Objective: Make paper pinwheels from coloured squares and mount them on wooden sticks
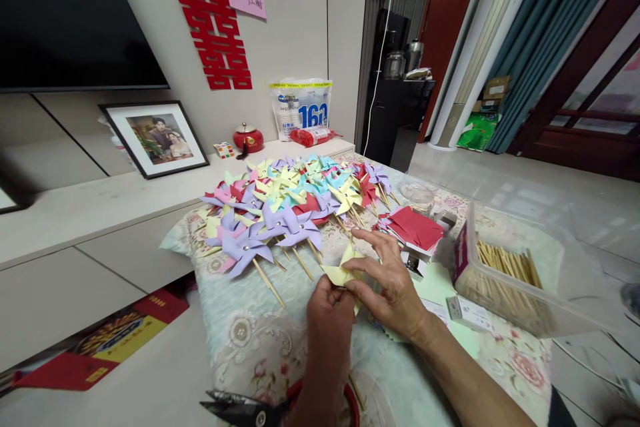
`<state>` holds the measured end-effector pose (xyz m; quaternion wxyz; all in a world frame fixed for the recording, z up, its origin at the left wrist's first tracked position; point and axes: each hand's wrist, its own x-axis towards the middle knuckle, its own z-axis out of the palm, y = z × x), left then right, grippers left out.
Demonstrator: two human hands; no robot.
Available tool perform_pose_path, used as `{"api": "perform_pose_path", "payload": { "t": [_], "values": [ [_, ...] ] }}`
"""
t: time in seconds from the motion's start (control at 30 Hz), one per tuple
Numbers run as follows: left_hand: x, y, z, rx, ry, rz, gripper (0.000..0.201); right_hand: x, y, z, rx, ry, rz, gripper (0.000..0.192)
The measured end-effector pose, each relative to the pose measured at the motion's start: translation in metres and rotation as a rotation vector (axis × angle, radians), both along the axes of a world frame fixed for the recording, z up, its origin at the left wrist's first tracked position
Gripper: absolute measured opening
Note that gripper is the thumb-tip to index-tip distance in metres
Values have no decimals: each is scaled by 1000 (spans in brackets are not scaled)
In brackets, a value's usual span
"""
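Observation:
A pale yellow paper pinwheel (336, 275) is between my hands above the table. My left hand (329, 307) is closed on its lower edge, the fingers curled underneath. From the right, my right hand (393, 283) pinches the paper with thumb and a finger, while its index finger stretches out over the top. Beyond them lies a large pile of finished pinwheels in several colours on wooden sticks, a purple pinwheel (245, 248) among the nearest. Below my left wrist lies a black-jawed cutting tool (245, 408) with red handles, partly hidden by my forearm.
Right of my hands are red paper squares (415, 227), a small open box (414, 264), a small white box (469, 312) and a clear plastic bin (500, 313) holding wooden sticks (510, 267). A floral cloth (260, 340) covers the table. A cabinet (100, 213) borders the left.

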<state>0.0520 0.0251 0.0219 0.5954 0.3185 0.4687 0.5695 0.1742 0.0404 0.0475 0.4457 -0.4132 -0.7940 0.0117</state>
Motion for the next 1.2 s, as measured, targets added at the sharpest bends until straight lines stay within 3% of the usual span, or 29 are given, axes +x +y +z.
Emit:
{"api": "perform_pose_path", "payload": {
  "t": [0.43, 0.7, 0.83, 0.93, 1.07, 1.2],
  "values": [
    [-1, -1, -6, 81, 110, 17, 23, 0, -2, -1, -9, -51, 23, 19],
    [0, -4, 1, 61, 135, -11, 20, 0, -1, -1, 13, -31, -4, 20],
    [0, -3, 4, 38, -26, -11, 22, 1, -1, 2, 43, 9, -7, 22],
    [-3, -1, 9, -40, -211, -3, 34, 3, -1, 3, 43, 115, -59, 23],
    [-7, 2, 13, -46, -366, 12, 42, 2, 0, -1, -78, 194, -86, 12],
    [-8, 3, 12, 23, -381, 5, 33, -2, -1, -6, -188, 166, -57, 20]
  ]
}}
